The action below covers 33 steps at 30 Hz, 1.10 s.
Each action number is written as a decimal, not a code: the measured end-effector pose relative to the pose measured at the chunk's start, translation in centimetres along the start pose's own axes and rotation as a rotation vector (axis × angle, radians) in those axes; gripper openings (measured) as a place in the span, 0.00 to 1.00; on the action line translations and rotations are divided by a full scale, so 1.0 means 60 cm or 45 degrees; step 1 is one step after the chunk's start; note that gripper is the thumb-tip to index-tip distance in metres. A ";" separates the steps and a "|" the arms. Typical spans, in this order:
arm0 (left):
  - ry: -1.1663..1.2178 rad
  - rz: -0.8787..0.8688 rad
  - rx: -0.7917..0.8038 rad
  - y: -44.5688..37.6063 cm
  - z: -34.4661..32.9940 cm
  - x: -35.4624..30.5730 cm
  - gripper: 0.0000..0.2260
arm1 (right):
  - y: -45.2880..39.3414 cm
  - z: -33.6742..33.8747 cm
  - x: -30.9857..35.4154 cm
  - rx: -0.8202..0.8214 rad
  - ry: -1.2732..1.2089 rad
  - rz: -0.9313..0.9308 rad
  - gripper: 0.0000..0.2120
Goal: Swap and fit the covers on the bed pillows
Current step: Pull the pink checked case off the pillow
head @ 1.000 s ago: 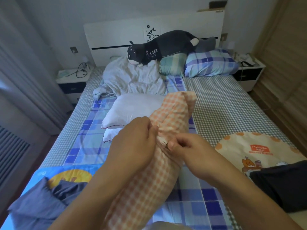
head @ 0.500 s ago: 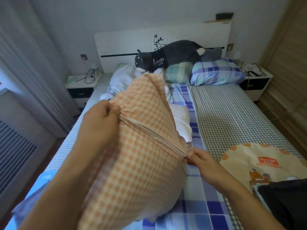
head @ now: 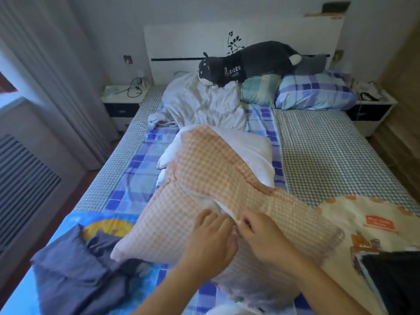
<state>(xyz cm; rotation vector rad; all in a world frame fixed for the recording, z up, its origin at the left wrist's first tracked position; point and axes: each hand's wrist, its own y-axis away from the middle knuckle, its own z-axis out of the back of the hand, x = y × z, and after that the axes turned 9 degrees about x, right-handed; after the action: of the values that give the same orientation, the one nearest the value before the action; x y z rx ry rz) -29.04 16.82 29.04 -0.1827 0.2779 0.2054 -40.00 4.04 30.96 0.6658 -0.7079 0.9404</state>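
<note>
Lying on the bed (head: 329, 142), soft, light and floppy orange checked pillow cover (head: 211, 178), pinched at its open edge by left hand (head: 210, 239) and right hand (head: 263, 237), best held there by the seam.

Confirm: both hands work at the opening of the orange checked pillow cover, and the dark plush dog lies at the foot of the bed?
Not quite. The head view shows the dark plush dog by the white headboard. The rest holds.
</note>
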 end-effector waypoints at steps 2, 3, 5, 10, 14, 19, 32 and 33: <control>-0.023 -0.079 -0.022 -0.003 0.002 0.006 0.06 | 0.006 -0.011 -0.009 -0.080 -0.053 -0.079 0.18; -0.051 -0.129 -0.004 -0.008 0.009 0.008 0.05 | 0.009 -0.018 -0.015 -0.131 -0.091 -0.121 0.18; -0.100 -0.204 0.040 -0.015 0.023 0.009 0.04 | 0.015 -0.030 -0.032 -0.209 -0.126 -0.184 0.17; -0.097 -0.145 -0.029 0.006 0.064 0.042 0.02 | 0.036 -0.006 -0.172 -0.306 -0.108 -0.576 0.13; -0.129 0.048 -0.021 0.014 0.100 0.093 0.11 | 0.058 0.028 -0.267 -0.332 -0.155 -0.782 0.12; -0.130 0.509 0.956 0.019 0.042 0.098 0.28 | 0.043 0.024 -0.182 -0.432 -0.069 -0.469 0.14; 0.649 0.268 0.276 0.039 -0.162 -0.027 0.09 | 0.066 -0.048 -0.111 -0.132 0.468 -0.216 0.10; 0.696 0.276 0.398 0.037 -0.158 -0.032 0.10 | 0.068 -0.054 -0.116 -0.140 0.475 -0.205 0.10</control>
<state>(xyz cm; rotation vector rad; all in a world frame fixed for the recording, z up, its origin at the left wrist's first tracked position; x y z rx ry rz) -33.73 16.64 20.29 0.1082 0.8693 0.3216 -45.65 5.00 24.40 0.4266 -0.3659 0.8402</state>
